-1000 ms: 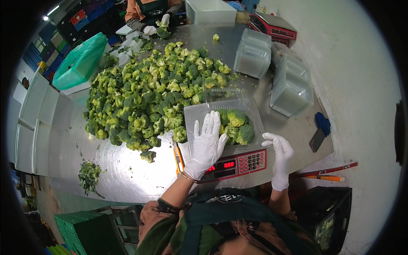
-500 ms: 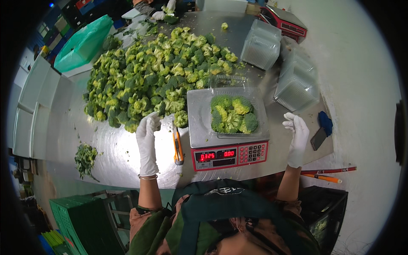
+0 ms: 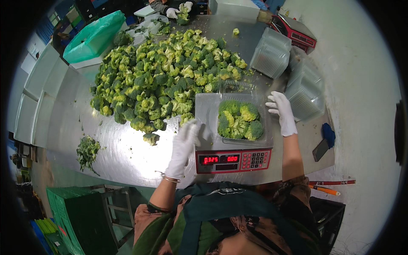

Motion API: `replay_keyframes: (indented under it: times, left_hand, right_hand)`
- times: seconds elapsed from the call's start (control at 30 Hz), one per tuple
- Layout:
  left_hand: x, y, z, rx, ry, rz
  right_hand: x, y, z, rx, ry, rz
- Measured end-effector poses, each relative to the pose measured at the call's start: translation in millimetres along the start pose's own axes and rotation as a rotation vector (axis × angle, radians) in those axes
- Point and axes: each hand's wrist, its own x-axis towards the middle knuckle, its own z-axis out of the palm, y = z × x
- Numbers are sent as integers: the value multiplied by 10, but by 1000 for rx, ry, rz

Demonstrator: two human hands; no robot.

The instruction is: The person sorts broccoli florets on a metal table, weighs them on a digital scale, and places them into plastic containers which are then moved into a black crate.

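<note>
A clear plastic tray point(image 3: 245, 140) filled with green broccoli florets point(image 3: 239, 119) rests on the plate of a red electronic scale point(image 3: 266, 161), its clear lid point(image 3: 236, 86) folded back on the far side. My left hand point(image 3: 183, 142), in a white glove, is by the scale's left edge, fingers loosely apart and holding nothing that shows. White-gloved too, my right hand point(image 3: 282, 111) is over the scale's right side next to the tray. Its fingers are spread and empty. Beyond the scale and to its left lies a big heap of broccoli florets point(image 3: 157, 78).
Stacked clear trays point(image 3: 270, 53) and another stack point(image 3: 305, 91) stand at right. A phone point(image 3: 320, 150) lies near the right edge by a blue cloth point(image 3: 328, 134). Leafy trimmings point(image 3: 87, 153) lie at left. At the far side, another person's gloved hands point(image 3: 178, 10) hold broccoli.
My left hand has moved right to the scale, covering where the orange utility knife lay. My right hand has moved forward and left towards the tray. The view has shifted slightly.
</note>
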Motion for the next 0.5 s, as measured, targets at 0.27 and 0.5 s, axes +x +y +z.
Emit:
replay_keyframes:
  times: [0.27, 0.5]
  left_hand:
    - [129, -230, 599, -11, -223, 10]
    - [38, -131, 507, -434, -281, -153]
  right_hand:
    - [383, -247, 314, 268, -190, 72]
    - [-1047, -319, 269, -469, -96, -700]
